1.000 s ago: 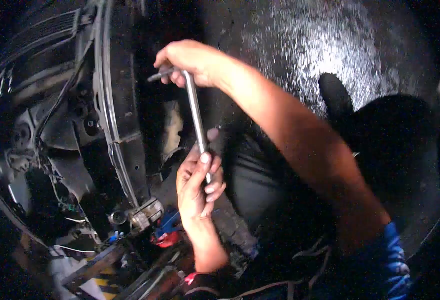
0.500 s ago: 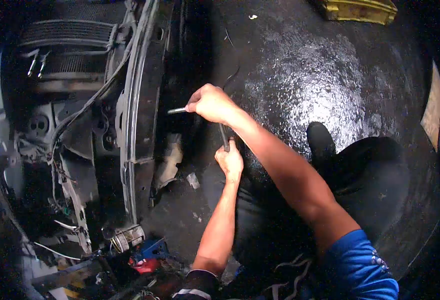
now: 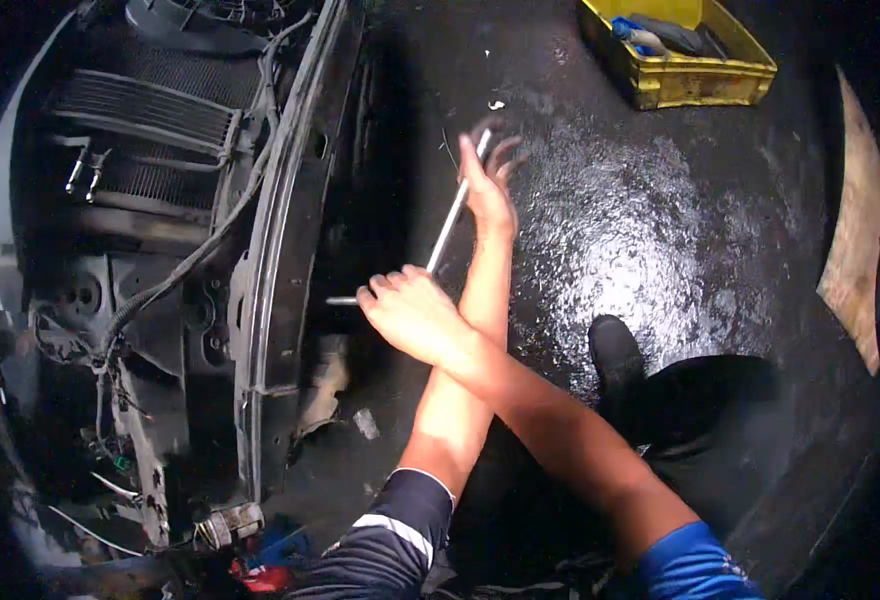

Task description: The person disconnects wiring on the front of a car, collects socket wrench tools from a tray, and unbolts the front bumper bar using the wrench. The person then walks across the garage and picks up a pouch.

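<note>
Head view: a slim, smooth metal bar [image 3: 448, 228] slants between two bare hands above a dark floor [image 3: 660, 250] with a wet-looking, pebbled gloss. A short rod [image 3: 342, 301] juts out past the right hand [image 3: 412, 315] and ends near a long, dusty metal rail [image 3: 278, 230]; beyond that lies a ribbed, finned panel [image 3: 145, 108]. The right hand's fingers are curled down snugly over the bar's lower end. The left hand [image 3: 493, 200] is looser – fingers blurred and partly spread, the bar's upper end between them and the thumb.
</note>
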`<act>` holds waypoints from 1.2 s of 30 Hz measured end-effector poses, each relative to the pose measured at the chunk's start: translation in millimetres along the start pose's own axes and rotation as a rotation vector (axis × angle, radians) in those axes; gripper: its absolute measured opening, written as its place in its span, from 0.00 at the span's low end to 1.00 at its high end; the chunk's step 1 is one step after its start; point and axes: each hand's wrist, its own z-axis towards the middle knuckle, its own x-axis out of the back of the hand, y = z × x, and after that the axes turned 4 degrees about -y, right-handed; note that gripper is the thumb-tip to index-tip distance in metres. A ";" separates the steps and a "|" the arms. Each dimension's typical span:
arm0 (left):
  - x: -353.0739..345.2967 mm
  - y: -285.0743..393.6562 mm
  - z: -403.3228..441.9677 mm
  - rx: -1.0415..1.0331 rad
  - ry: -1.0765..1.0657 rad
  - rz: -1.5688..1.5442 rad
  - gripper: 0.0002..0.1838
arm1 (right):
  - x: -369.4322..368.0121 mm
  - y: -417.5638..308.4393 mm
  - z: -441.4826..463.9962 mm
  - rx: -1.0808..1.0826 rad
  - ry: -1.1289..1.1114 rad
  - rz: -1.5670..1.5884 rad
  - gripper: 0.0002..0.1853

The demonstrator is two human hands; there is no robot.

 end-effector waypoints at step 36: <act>144.5 205.2 -325.1 0.182 0.035 1.658 0.20 | -4.8 0.6 -31.1 -1.177 -0.240 1.669 0.16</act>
